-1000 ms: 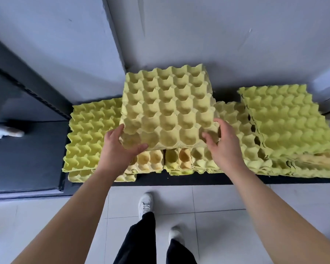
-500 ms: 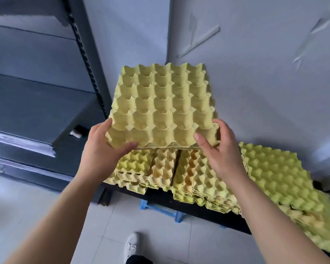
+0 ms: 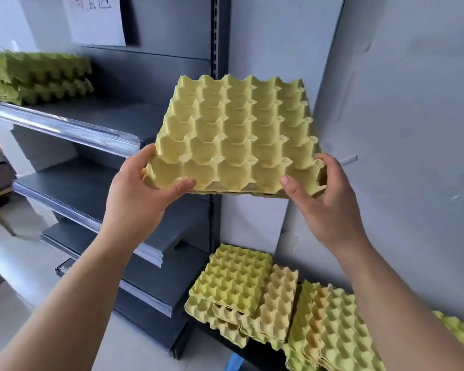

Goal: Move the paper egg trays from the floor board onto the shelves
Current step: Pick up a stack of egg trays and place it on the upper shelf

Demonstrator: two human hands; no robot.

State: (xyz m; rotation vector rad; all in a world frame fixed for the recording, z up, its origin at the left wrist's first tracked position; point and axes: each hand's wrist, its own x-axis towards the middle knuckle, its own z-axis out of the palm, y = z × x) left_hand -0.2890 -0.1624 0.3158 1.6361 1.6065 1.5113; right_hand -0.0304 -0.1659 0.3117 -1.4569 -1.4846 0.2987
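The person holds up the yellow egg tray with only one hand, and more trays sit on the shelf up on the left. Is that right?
Not quite: two hands hold it. In the head view the left hand grips the egg tray at its near left corner and the right hand at its near right corner. The rest holds: a stack of trays sits on the upper shelf.

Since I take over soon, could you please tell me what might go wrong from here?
The left hand and right hand grip only the near edge of the held egg tray, so its far end might sag or slip. The floor trays lie skewed and overlapping; pulling the next one could drag others off.
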